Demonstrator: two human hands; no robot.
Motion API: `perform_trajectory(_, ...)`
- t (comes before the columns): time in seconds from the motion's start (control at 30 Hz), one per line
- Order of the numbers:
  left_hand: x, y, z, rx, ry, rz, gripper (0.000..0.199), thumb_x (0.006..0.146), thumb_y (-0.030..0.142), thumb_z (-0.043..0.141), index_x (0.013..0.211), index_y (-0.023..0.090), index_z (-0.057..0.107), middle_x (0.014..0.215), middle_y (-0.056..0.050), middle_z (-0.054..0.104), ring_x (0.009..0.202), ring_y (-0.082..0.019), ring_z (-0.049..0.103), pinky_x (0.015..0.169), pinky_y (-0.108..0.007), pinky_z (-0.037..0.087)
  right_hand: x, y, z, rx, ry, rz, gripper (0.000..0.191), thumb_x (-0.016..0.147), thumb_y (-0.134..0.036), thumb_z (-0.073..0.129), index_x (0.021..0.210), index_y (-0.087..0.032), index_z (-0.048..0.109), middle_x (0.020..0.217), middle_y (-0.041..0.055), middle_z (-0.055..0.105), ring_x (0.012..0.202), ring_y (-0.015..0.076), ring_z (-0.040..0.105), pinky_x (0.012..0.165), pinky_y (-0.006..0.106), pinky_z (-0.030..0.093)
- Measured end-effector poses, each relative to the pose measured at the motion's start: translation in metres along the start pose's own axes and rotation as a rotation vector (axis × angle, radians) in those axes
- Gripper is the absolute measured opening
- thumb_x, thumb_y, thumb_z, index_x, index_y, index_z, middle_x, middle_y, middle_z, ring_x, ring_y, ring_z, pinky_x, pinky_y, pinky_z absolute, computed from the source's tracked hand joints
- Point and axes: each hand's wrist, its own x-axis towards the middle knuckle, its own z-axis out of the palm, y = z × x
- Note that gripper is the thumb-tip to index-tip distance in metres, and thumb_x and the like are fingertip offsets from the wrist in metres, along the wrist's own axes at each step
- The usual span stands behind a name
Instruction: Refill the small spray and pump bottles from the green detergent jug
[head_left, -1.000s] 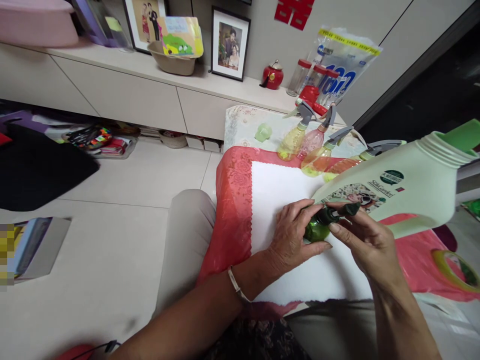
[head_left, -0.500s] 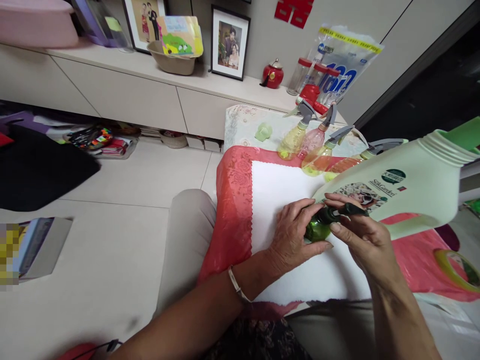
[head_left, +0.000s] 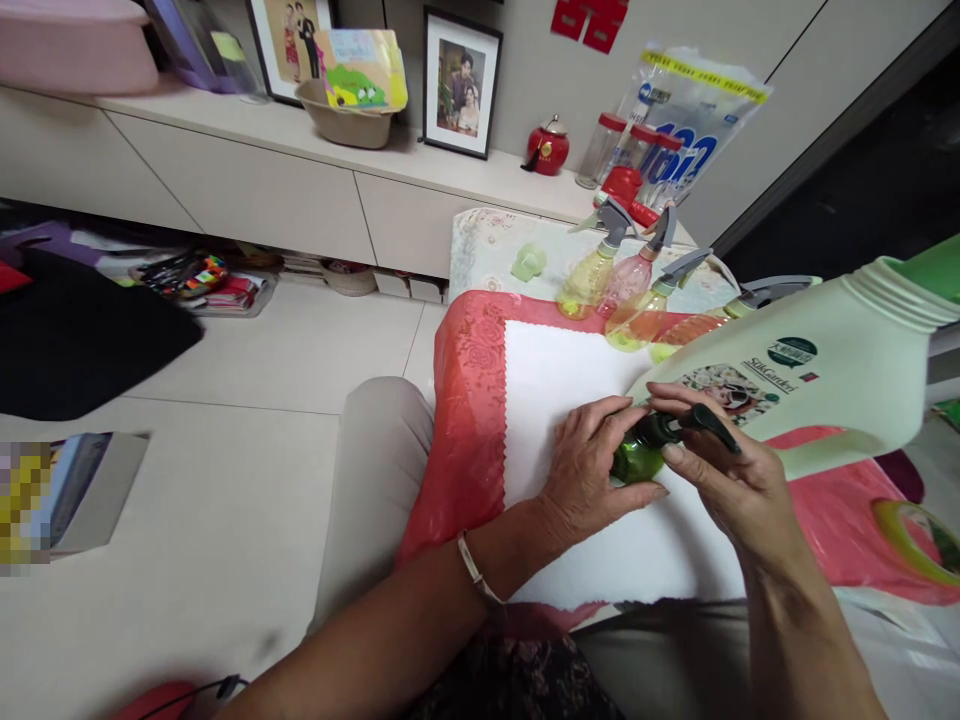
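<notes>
A green pump bottle [head_left: 638, 459] with a black pump head [head_left: 708, 424] stands on the white cloth [head_left: 555, 375]. Around the bottle's body wraps my left hand [head_left: 589, 455], its thumb along the near side. My right hand [head_left: 731, 470] has thumb and fingers closed about the collar of the pump, and the spout points out over that hand. Right behind the hands rises a large pale green jug [head_left: 847, 340] with a printed label and a green cap. Part of its lower side is hidden by my right hand.
Several spray bottles [head_left: 586, 280] stand at the back of the table, beside a small pale green cup-like piece [head_left: 529, 262]. A yellow-green tape roll [head_left: 919, 540] lies on the red cover [head_left: 465, 400] at right. Behind runs a low cabinet [head_left: 277, 190] holding picture frames.
The pump's spout has turned and now points more toward me. My right fingers have shifted slightly at the collar; my left hand keeps its hold on the bottle.
</notes>
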Motion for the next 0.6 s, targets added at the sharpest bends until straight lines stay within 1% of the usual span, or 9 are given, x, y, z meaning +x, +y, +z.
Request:
perform_trajectory(0.13,-0.0005,-0.0007,0.0012,-0.019,0.013,0.006,0.081,0.073,0.041,0.087,0.143,0.027,0.047,0.147,-0.011,0.054,0.134,-0.031,0.052,0.114,-0.051,0.042,0.0028,0.0020,0.0029,-0.042,0.073,-0.051,0.029,0.091,-0.033,0.077,0.118,-0.026,0.070,0.137,0.0061,0.055,0.133,0.0224,0.051,0.116,0.036,0.044)
perform_trajectory(0.23,-0.0010,-0.0013,0.0018,-0.026,0.024,0.013,0.081,0.073,0.041,0.087,0.143,0.027,0.047,0.147,-0.011,0.054,0.134,-0.031,0.053,0.113,-0.051,0.042,0.0054,0.0001,0.0046,-0.049,0.109,-0.076,0.027,0.088,-0.032,0.081,0.111,-0.024,0.070,0.133,0.0057,0.057,0.130,0.0208,0.053,0.113,0.033,0.046)
perform_trajectory(0.33,-0.0011,-0.0012,0.0013,-0.018,0.028,0.020,0.082,0.073,0.040,0.087,0.143,0.026,0.047,0.146,-0.011,0.055,0.133,-0.031,0.053,0.113,-0.050,0.042,0.0054,-0.0029,0.0025,-0.039,0.070,-0.075,0.032,0.089,-0.032,0.079,0.119,-0.026,0.069,0.138,0.0057,0.053,0.135,0.0213,0.049,0.115,0.033,0.044)
perform_trajectory(0.43,-0.0007,-0.0005,0.0000,-0.017,0.007,0.005,0.082,0.073,0.040,0.087,0.143,0.027,0.047,0.148,-0.011,0.054,0.135,-0.032,0.052,0.114,-0.051,0.041,0.0030,-0.0028,-0.0018,-0.054,0.019,-0.048,0.038,0.093,-0.035,0.075,0.130,-0.030,0.067,0.142,0.0059,0.051,0.137,0.0233,0.048,0.121,0.040,0.039)
perform_trajectory(0.53,0.0000,0.0002,-0.0006,-0.018,-0.009,-0.009,0.082,0.073,0.040,0.087,0.143,0.027,0.046,0.149,-0.011,0.053,0.136,-0.032,0.051,0.115,-0.052,0.041,0.0014,0.0003,-0.0046,-0.076,0.003,-0.033,0.036,0.095,-0.035,0.073,0.131,-0.031,0.067,0.140,0.0063,0.053,0.132,0.0241,0.052,0.120,0.046,0.037)
perform_trajectory(0.6,0.0001,0.0002,-0.0002,-0.018,-0.009,-0.015,0.082,0.073,0.039,0.087,0.143,0.027,0.046,0.148,-0.011,0.053,0.136,-0.032,0.052,0.115,-0.052,0.041,0.0019,0.0015,-0.0046,-0.078,0.009,-0.053,0.032,0.096,-0.034,0.073,0.127,-0.031,0.068,0.138,0.0060,0.053,0.132,0.0238,0.050,0.118,0.044,0.039)
